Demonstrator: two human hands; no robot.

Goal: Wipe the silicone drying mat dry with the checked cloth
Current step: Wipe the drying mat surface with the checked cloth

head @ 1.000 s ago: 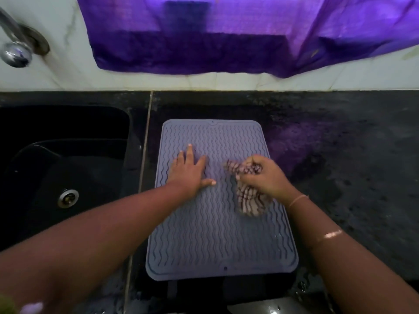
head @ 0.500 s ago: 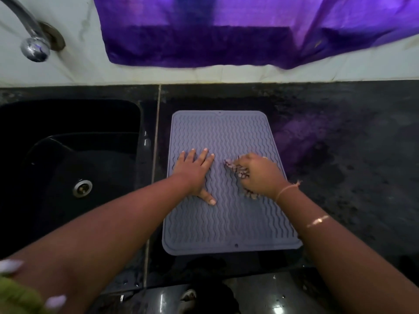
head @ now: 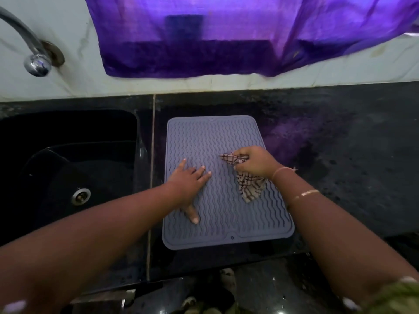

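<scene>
A grey silicone drying mat [head: 215, 137] with wavy ridges lies flat on the black counter, just right of the sink. My left hand [head: 189, 181] presses flat on the mat's left half, fingers spread, holding nothing. My right hand [head: 254, 163] is closed on the checked cloth [head: 249, 185], brown and white, at the mat's right side. One corner of the cloth pokes out toward the middle of the mat, and the rest trails from under my palm toward me.
A black sink [head: 68, 168] with a metal drain [head: 80, 196] lies to the left, under a chrome tap [head: 34, 60]. Purple cloth [head: 226, 35] hangs on the wall behind. Black counter [head: 351, 166] stretches right of the mat. The counter's front edge is close below the mat.
My right hand has slid the cloth toward the mat's right edge, and more of the cloth now trails out below it. My left hand has stayed flat on the mat, shifting slightly left.
</scene>
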